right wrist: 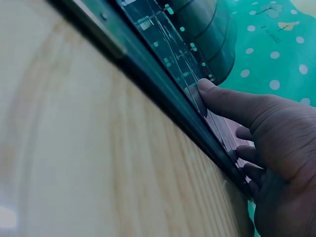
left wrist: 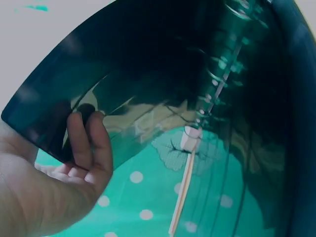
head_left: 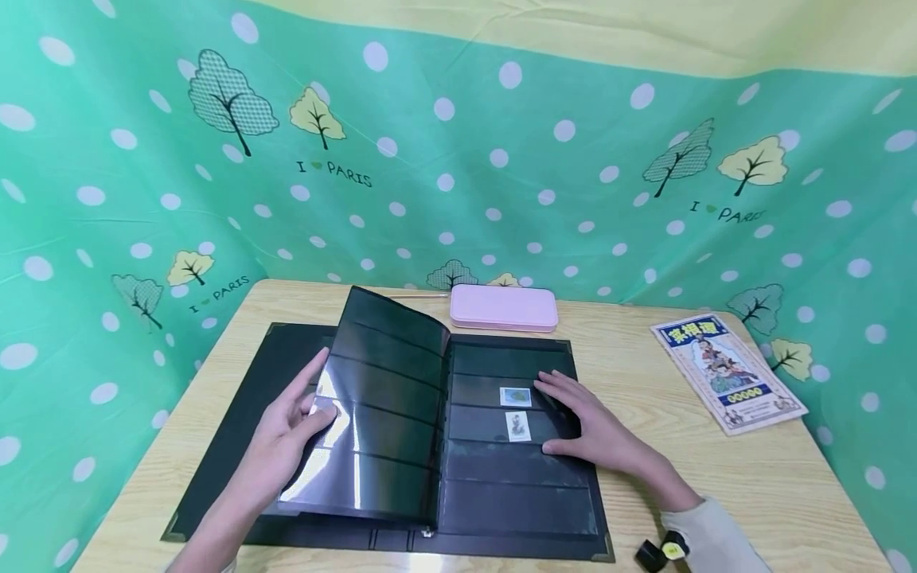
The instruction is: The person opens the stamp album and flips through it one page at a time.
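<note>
A black stamp album (head_left: 225,430) lies spread on the table, its dark pages divided by horizontal strips. My left hand (head_left: 275,442) pinches the outer edge of a raised, curving page (head_left: 387,366) between thumb and fingers; the left wrist view shows the fingers (left wrist: 79,138) behind that page. On the right-hand page (head_left: 516,509) are two small stamps, a blue-green one (head_left: 516,396) and, just below it, a pale one with a dark figure (head_left: 518,426). With fingers spread, my right hand (head_left: 598,434) rests at that page's right edge, beside the stamps.
Behind the album sits a pink case (head_left: 504,308), with a thin stick (head_left: 419,296) to its left. A colourful printed packet (head_left: 727,374) lies at the right of the wooden table (head_left: 630,366). A green dotted cloth (head_left: 458,159) hangs around the back and sides.
</note>
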`<state>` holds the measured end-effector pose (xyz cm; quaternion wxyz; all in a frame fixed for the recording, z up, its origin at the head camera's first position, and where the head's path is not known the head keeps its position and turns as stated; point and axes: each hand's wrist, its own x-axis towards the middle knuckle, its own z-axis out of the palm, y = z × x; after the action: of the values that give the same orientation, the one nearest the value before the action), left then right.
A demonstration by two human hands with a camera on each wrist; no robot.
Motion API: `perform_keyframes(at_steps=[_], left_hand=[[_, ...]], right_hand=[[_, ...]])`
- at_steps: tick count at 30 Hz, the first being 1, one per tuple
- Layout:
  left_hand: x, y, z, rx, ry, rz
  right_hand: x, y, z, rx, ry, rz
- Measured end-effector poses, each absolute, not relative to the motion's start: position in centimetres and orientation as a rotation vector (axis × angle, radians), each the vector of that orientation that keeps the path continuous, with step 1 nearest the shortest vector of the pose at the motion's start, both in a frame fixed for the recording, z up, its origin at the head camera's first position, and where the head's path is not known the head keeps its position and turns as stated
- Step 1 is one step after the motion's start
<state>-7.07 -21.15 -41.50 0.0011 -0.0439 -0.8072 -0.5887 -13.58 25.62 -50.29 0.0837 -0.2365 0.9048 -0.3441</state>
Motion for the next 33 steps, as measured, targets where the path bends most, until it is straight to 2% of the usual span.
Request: perform_keyframes(at_steps=[7,13,21,28,33], left_hand=[[-7.0,-20.6,-40.5,-0.331,-2.442,-1.921],[-7.0,-20.8,-39.8,-0.298,-2.433,-1.993],[-7.0,-22.4,-39.0,-0.401,-2.332,-2.125],[-6.8,-24.0,-39.4,-0.429,-2.4,-1.936],[-6.9,-25.7,-40.0,-0.495,-2.371,-2.124]], right_hand=[[-13.7,25.6,-50.3,-0.733,2.705,-0.988],[-13.6,25.5,-50.3,-0.724,2.696,-0.987],[-13.5,25.6,-50.2,-0.73,2.699,-0.989],[-13.5,25.7,-50.2,-0.745,2.702,-0.992],[-13.4,25.7,-50.2,-0.744,2.705,-0.989]])
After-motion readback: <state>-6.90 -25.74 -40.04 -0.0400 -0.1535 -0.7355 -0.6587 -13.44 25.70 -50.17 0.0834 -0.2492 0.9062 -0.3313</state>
